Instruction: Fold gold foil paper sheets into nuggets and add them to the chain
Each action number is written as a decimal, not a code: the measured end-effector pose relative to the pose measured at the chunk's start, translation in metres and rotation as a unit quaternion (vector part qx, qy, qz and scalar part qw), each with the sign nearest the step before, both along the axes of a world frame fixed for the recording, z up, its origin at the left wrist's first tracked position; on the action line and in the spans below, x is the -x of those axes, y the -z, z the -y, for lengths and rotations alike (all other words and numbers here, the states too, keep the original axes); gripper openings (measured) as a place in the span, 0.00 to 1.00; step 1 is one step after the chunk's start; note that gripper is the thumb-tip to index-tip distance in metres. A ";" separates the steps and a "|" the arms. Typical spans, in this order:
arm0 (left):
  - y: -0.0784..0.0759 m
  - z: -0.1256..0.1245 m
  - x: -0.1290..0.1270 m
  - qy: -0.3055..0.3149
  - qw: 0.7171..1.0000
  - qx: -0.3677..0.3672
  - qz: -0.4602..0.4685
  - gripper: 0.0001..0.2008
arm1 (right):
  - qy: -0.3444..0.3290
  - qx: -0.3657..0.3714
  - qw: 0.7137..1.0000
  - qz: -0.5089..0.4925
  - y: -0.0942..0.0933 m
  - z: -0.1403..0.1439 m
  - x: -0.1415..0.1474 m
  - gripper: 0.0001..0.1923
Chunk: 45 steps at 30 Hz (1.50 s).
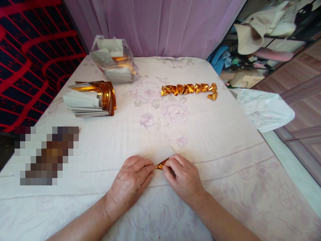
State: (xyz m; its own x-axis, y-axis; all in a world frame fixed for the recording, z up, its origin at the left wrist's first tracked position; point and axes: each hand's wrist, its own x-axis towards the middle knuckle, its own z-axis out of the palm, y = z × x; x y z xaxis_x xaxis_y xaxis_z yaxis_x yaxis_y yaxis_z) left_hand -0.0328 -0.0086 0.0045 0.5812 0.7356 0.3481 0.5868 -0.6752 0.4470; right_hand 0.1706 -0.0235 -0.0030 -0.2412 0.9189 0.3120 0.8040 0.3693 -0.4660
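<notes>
My left hand (130, 182) and my right hand (184, 177) meet near the front of a bed covered by a pale floral sheet (213, 134). Both pinch one small sheet of gold foil paper (163, 159); its white back shows above my fingers and a gold folded corner sits between my fingertips. A row of several folded gold paper pieces (189, 89) lies farther back to the right, with one more piece (212, 96) just below its right end.
A stack of gold-and-white paper sheets (91, 98) lies at the left. A clear plastic bag with more sheets (114, 60) stands behind it. A blurred patch (46, 155) covers something at the near left. Purple curtain behind, cluttered shelves at the right.
</notes>
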 end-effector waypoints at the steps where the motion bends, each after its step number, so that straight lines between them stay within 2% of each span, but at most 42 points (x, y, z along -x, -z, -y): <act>1: 0.000 0.000 0.000 0.000 1.000 -0.007 -0.008 0.10 | 0.001 -0.001 1.000 0.001 0.000 0.000 0.000 0.09; 7: -0.001 0.005 0.002 0.030 0.995 -0.053 -0.076 0.16 | 0.004 -0.002 1.000 0.006 -0.001 0.000 -0.001 0.10; 18: -0.002 0.008 0.002 0.029 0.990 -0.059 -0.123 0.19 | 0.006 0.006 1.000 -0.007 -0.001 0.000 -0.001 0.08; 45: -0.001 0.007 -0.001 0.025 0.991 -0.043 -0.123 0.17 | 0.009 0.011 1.000 0.009 0.000 -0.002 -0.001 0.08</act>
